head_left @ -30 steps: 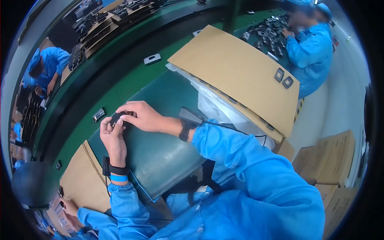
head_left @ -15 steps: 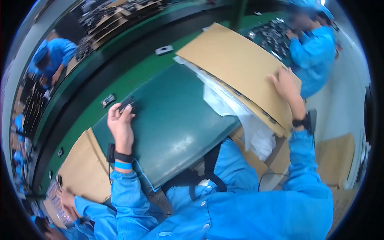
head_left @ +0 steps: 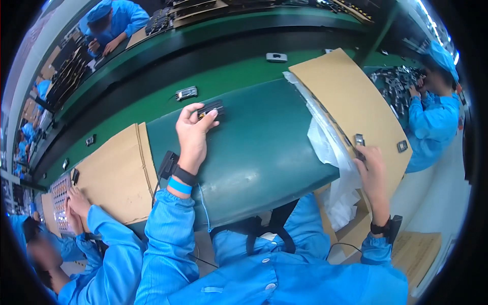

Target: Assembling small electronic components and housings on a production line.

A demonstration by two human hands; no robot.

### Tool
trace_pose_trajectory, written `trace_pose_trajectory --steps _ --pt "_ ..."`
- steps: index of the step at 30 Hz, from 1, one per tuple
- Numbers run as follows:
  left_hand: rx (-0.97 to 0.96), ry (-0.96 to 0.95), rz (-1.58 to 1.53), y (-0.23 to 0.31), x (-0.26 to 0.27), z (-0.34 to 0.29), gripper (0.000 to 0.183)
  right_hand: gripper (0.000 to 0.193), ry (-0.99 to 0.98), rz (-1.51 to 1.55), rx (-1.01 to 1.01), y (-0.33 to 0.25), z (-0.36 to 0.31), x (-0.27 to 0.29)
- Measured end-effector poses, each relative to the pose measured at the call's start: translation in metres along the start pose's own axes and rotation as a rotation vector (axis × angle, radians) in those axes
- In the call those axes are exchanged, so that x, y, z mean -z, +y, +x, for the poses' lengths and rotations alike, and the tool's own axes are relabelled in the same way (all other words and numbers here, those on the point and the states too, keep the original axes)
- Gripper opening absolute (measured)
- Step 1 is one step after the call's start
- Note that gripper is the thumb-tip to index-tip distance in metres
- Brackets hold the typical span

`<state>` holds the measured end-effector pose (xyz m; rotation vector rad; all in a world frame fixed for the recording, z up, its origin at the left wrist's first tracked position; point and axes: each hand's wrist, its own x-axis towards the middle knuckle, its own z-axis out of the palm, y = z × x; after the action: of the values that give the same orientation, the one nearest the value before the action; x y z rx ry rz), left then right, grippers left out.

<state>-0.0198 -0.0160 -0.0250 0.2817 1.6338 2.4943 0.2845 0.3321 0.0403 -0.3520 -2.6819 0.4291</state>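
My left hand (head_left: pixel 193 136) is raised over the green work mat (head_left: pixel 254 147), pinching a small black rectangular electronic part (head_left: pixel 211 109) between thumb and fingers. At the right, my right hand (head_left: pixel 373 170) grips a small dark part with a silvery end (head_left: pixel 359 140) over the near-left edge of a tan cardboard sheet (head_left: pixel 343 86). My fingers hide its lower portion. Another small dark part (head_left: pixel 402 146) lies near the sheet's right edge. White plastic film (head_left: pixel 341 198) hangs out from under the cardboard.
Along the green belt behind the mat sit a grey-black device (head_left: pixel 186 93) and a white-grey one (head_left: pixel 276 57). On the left, a co-worker's hands (head_left: pixel 76 203) are beside brown cardboard (head_left: pixel 114 173) and a tray of small parts (head_left: pixel 60 203). Another co-worker (head_left: pixel 437 122) is at the right.
The view has shifted, so the scene sits differently. My right hand, earlier flat on the cardboard, now grips a small part at its edge. My left hand still holds the black part.
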Motion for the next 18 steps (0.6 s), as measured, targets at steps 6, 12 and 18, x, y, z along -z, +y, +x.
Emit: trace_pose_trajectory --steps 6,12,18 --pt "0.007 -0.007 -0.003 0.001 -0.006 -0.001 0.034 0.028 0.190 -0.034 0.269 -0.026 0.020 -0.007" --pt "-0.010 0.005 -0.020 0.001 0.003 -0.002 0.032 0.023 0.036 1.093 0.098 -0.122 0.112 -0.084" --pt "-0.027 0.063 -0.106 -0.001 0.002 0.001 0.022 0.023 -0.268 1.418 0.031 -0.184 0.181 -0.175"
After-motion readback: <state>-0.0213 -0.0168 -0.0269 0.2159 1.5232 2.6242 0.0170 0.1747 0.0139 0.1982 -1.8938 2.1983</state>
